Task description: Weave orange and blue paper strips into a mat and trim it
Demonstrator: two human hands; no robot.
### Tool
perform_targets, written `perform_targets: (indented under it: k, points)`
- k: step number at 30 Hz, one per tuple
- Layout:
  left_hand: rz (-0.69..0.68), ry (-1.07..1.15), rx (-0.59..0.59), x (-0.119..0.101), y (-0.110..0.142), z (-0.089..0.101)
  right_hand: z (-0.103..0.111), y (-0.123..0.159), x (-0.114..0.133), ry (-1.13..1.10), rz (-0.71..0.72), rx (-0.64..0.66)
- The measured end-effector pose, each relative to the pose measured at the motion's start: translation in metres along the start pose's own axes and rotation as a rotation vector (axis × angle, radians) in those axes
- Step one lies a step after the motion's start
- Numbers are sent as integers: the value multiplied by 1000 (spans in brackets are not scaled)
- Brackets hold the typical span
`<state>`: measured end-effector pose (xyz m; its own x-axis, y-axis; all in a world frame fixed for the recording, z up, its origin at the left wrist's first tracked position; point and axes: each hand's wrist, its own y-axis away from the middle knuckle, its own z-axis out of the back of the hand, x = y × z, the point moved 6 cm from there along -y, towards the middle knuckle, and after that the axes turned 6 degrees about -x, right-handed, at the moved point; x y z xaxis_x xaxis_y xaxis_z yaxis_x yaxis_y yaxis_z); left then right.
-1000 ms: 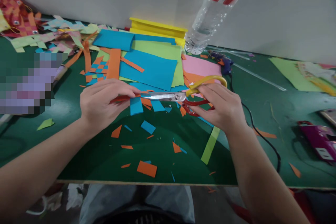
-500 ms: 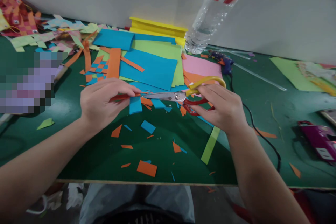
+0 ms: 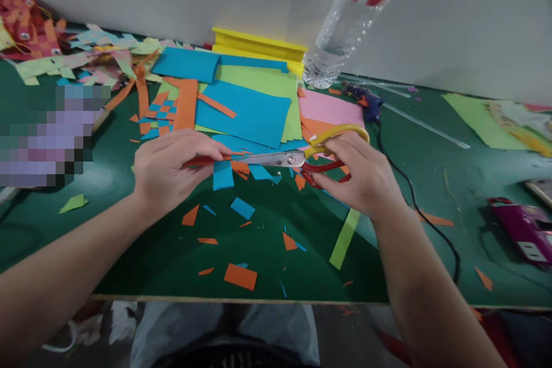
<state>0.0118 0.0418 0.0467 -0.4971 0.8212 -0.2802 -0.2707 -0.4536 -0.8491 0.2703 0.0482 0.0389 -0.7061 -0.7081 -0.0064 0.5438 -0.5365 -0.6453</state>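
Observation:
My right hand grips a pair of scissors by its handles, one loop yellow and one red. The blades point left, and their tips meet the fingertips of my left hand. Pinched in those left fingers is a narrow orange paper strip, seen nearly edge-on; most of it is hidden by the hand. Just below the blade tips lies a blue paper piece. Behind my hands are a blue paper sheet and an orange paper strip.
Small scraps such as an orange rectangle litter the green table. At the back stands a water bottle, beside a glue gun whose cord runs down the right. A purple power socket sits far right.
The scissors have closed slightly, their handle loops drawing together in my right hand. My left hand keeps its pinch in almost the same spot.

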Motion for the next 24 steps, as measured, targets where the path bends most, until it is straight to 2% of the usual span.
perform_targets:
  k: [4,11,16,21,24]
  points:
    - [-12,-1,2,-2,2,-2,-2,0,1,-13,-5,22]
    - [150,-24,52,0,5,-5,-2,0,2,-46,11,22]
    - [175,13,41,5,6,-4,-3,2,0,-49,7,10]
    - [84,36,12,4,4,-3,0,4,-6,16,-65,-51]
    - [38,23,-3,3,4,-2,3,4,-11,71,-160,-110]
